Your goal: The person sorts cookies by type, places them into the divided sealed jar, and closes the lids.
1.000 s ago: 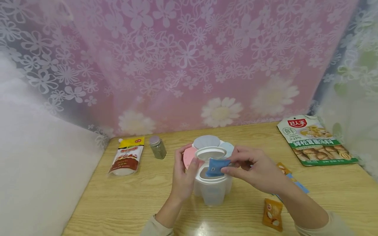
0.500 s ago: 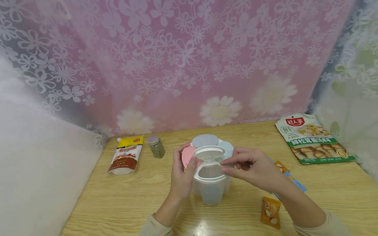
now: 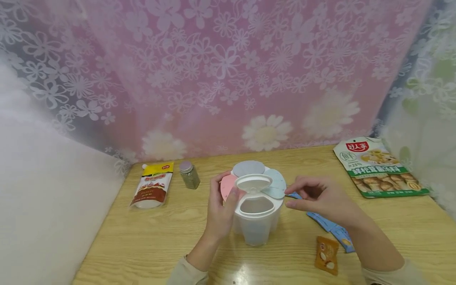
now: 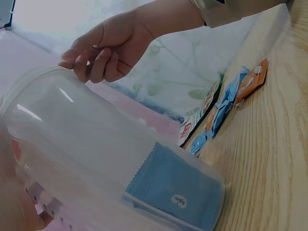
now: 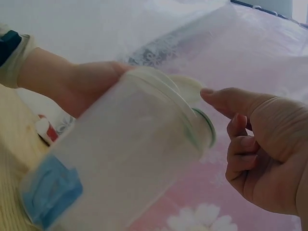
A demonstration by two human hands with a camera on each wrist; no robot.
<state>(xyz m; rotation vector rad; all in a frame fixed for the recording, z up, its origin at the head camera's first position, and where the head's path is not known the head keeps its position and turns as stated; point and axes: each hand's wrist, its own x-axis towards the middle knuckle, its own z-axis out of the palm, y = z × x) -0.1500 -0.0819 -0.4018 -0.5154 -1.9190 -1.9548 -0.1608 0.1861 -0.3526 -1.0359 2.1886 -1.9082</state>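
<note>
A translucent plastic storage jar [image 3: 257, 232] with pastel petal-shaped lids stands on the table. Its front lid [image 3: 254, 182] is flipped up over the opening. My left hand [image 3: 221, 215] grips the jar's left side, the thumb lying near the pink lid [image 3: 227, 186]. Through the wall, the left wrist view shows a blue packet [image 4: 175, 187] at the bottom of a compartment. Right of the jar, my right hand [image 3: 322, 200] holds nothing; thumb and index finger are apart, the other fingers loosely curled. Several blue packets [image 3: 320, 220] lie partly hidden beneath that hand, near an orange-brown packet [image 3: 326, 255].
At the back left of the wooden table [image 3: 142, 245] are a yellow-topped pouch [image 3: 153, 186] and a small glass jar of dried herbs [image 3: 190, 176]. A large green-and-white mushroom soup pouch [image 3: 381, 168] lies at the back right. Floral curtains close in the back.
My right hand has let the blue packet drop into the jar's front compartment, then drawn away to the right. My left hand keeps its hold on the jar.
</note>
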